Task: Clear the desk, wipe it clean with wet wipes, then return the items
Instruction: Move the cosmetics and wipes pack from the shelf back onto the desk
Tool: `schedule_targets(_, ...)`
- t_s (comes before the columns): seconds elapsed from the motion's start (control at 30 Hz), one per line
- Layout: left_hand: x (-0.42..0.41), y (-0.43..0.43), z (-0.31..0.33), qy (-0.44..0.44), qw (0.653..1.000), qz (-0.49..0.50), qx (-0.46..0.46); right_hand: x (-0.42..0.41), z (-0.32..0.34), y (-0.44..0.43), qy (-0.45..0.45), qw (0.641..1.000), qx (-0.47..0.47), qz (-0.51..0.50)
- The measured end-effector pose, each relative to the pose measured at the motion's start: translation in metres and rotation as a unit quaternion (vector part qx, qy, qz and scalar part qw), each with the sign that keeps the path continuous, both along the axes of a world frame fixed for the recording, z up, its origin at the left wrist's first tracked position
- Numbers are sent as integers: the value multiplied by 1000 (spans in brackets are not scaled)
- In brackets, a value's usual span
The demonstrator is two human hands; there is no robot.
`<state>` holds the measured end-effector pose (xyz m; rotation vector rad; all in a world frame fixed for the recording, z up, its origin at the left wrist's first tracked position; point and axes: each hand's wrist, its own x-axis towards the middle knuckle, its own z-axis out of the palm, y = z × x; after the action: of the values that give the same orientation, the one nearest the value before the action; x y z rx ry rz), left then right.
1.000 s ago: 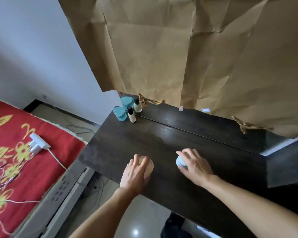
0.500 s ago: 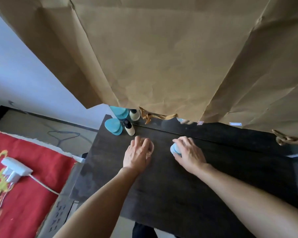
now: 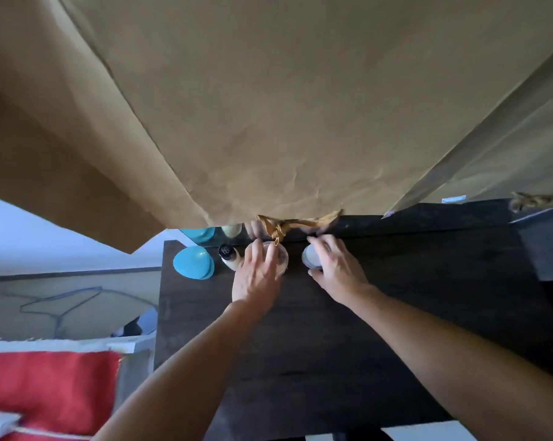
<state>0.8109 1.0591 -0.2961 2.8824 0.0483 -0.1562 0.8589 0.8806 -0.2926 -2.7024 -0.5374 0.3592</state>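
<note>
Head view shows us our left hand (image 3: 256, 278) gripping a round tan-lidded jar (image 3: 280, 254) and our right hand (image 3: 339, 272) gripping a round pale-blue jar (image 3: 310, 257) at the dark wood-grain surface (image 3: 332, 361)'s back edge.

The left hand (image 3: 256, 276) covers most of the clear round jar (image 3: 281, 254) at the tabletop's (image 3: 332, 345) far edge, and the right hand (image 3: 339, 272) hides part of the pale blue jar (image 3: 310, 257). Brown paper (image 3: 284, 106) overhangs the far edge, concealing whatever stands behind. The tabletop's right and near edges are cut off.
</note>
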Motion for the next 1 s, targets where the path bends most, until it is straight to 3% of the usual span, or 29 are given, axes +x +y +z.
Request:
schedule_targets(0.23,-8,-16,31,-84,989,-66,105,-17,24,-49,-59,998,-31,-15)
schedule_targets(0.63,-42,-202,98,-125,968,-211,42,-107,87,-236,-131,986,-74,-67)
schedule_targets(1.0,-79,-404,141,-212,926,-309,-35,-171,139,-443,-192,957,-105,-193)
